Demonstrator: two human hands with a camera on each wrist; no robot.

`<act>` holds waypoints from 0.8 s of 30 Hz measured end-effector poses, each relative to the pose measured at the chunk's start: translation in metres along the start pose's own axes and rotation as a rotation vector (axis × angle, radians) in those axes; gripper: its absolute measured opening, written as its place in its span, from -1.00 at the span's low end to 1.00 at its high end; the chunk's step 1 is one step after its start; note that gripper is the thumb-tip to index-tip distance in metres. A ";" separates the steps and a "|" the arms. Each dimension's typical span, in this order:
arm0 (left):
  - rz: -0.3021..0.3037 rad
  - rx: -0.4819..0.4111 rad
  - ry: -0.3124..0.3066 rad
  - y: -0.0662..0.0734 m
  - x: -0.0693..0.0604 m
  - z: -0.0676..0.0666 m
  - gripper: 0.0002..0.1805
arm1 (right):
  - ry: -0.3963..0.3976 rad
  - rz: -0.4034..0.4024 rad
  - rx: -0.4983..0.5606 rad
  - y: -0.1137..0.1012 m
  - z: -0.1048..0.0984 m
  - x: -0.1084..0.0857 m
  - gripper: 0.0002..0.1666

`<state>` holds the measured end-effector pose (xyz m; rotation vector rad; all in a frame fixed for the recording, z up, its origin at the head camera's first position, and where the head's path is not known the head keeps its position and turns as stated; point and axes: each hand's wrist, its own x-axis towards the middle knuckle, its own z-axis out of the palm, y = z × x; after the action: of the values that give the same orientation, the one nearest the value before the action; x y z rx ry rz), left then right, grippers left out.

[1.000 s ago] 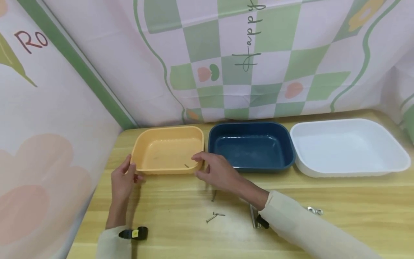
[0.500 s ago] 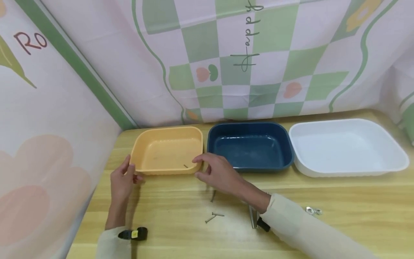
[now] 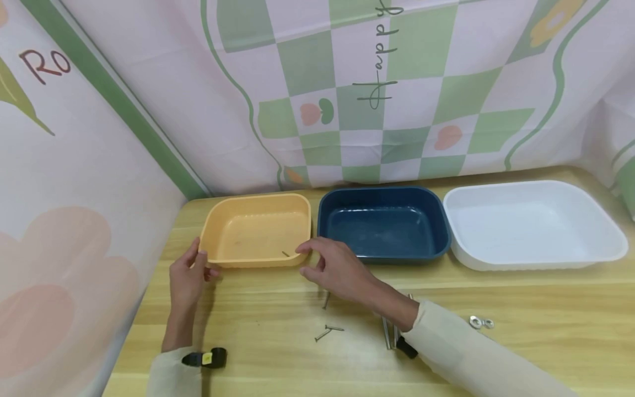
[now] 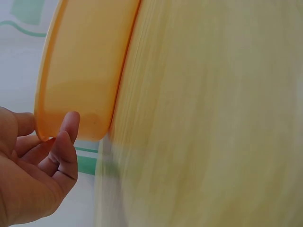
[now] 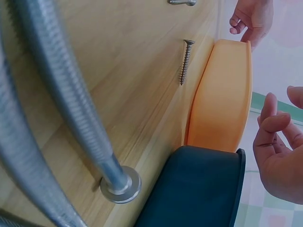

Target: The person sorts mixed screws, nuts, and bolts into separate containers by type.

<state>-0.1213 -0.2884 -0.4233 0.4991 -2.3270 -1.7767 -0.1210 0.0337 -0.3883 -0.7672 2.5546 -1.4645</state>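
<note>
My left hand (image 3: 187, 275) grips the front left corner of a yellow plastic tray (image 3: 248, 263), with thumb and fingers at its rim in the left wrist view. Near the tray's front right corner is my right hand (image 3: 337, 270), thumb and forefinger apart. In the right wrist view this hand (image 5: 284, 156) has loosely bent fingers, holds nothing visible and appears clear of the rim. A small screw (image 3: 285, 254) lies inside the yellow tray near that corner. On the table in front are several loose screws, one of them a countersunk screw (image 5: 185, 61) close to the tray.
A dark blue tray (image 3: 384, 259) and a larger white tray (image 3: 536, 266) stand to the right in a row. Long metal bolts (image 3: 386, 332) lie partly under my right forearm. Two nuts (image 3: 475, 322) lie farther right. Patterned cloth (image 3: 362, 138) hangs behind the table.
</note>
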 end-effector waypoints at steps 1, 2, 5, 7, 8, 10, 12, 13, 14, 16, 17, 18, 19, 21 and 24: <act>-0.001 -0.006 0.002 0.000 0.000 0.001 -0.48 | 0.002 -0.001 -0.001 0.000 0.000 0.000 -0.64; -0.001 -0.011 0.003 0.000 0.000 0.001 -0.48 | 0.003 0.001 -0.003 -0.001 0.000 -0.001 -0.64; -0.001 -0.010 0.002 -0.001 0.001 0.000 -0.48 | 0.010 0.002 -0.013 -0.001 0.000 -0.002 -0.62; 0.000 -0.007 -0.002 -0.001 0.001 -0.001 -0.47 | 0.010 0.012 -0.017 -0.002 0.000 -0.003 -0.61; 0.001 -0.006 -0.003 0.000 0.001 -0.001 -0.47 | 0.010 0.017 -0.018 -0.002 0.000 -0.004 -0.60; 0.004 -0.009 -0.005 0.000 0.001 -0.001 -0.47 | 0.006 0.031 -0.017 -0.002 0.000 -0.006 -0.59; 0.005 -0.012 -0.006 0.000 0.001 -0.001 -0.47 | 0.002 0.042 -0.013 -0.002 0.000 -0.007 -0.58; 0.005 -0.013 -0.006 0.000 0.001 -0.001 -0.47 | 0.001 0.045 -0.010 -0.002 0.000 -0.008 -0.58; 0.003 -0.012 -0.004 0.000 0.000 0.000 -0.47 | -0.001 0.047 -0.006 -0.002 0.000 -0.008 -0.58; -0.003 -0.006 -0.001 0.000 0.000 0.000 -0.47 | -0.003 0.053 -0.002 -0.002 0.000 -0.009 -0.58; -0.007 0.000 0.002 0.000 0.000 0.000 -0.47 | -0.002 0.057 0.002 -0.002 0.000 -0.010 -0.58; -0.011 0.004 0.005 0.000 0.000 0.000 -0.48 | -0.002 0.062 0.006 -0.002 0.000 -0.011 -0.58; -0.010 0.010 0.008 0.000 0.000 0.000 -0.48 | -0.004 0.067 0.008 -0.002 0.000 -0.011 -0.58; -0.012 0.018 0.011 0.000 0.000 0.000 -0.48 | -0.003 0.075 0.004 -0.002 0.001 -0.013 -0.59; -0.011 0.023 0.011 -0.001 0.000 0.000 -0.48 | -0.004 0.079 -0.002 -0.001 0.001 -0.015 -0.59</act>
<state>-0.1207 -0.2887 -0.4240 0.5252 -2.3441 -1.7492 -0.1074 0.0396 -0.3899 -0.6605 2.5521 -1.4358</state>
